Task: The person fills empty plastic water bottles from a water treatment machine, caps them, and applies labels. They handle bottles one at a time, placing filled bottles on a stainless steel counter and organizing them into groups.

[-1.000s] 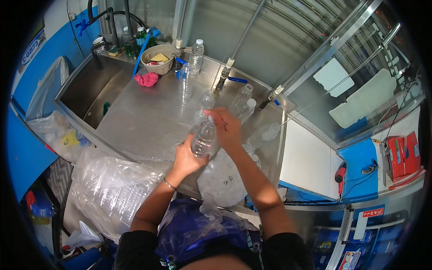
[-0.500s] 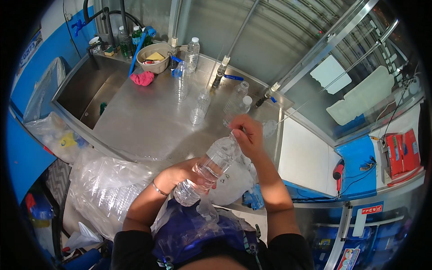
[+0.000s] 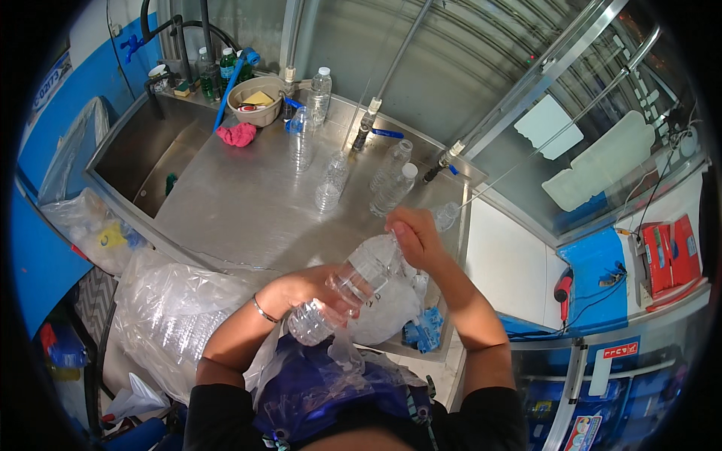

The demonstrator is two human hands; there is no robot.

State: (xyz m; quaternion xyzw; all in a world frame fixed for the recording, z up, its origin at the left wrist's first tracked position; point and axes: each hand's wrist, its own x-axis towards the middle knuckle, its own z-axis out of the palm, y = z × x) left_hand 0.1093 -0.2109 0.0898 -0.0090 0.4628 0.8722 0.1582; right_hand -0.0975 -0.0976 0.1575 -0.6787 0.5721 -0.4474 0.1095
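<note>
A clear plastic bottle is tilted across the front of my body, its neck pointing up and to the right. My left hand is wrapped around its middle. My right hand is closed at the bottle's top, with the fingers hiding its neck and any cap there. Beyond my right hand, a capped bottle stands on the steel counter beside an open-topped bottle. Another clear bottle is partly visible to the right of my right hand, with a thin rod at its mouth.
A bottle stands under a valve, with two others behind it. A beige basin, pink cloth and sink are at the left. Plastic bags lie at the near left. A red hair dryer-shaped tool is at the right.
My right hand has turned and moved slightly right and down at the bottle's top. My left hand keeps its hold around the bottle, and the view has shifted slightly.
</note>
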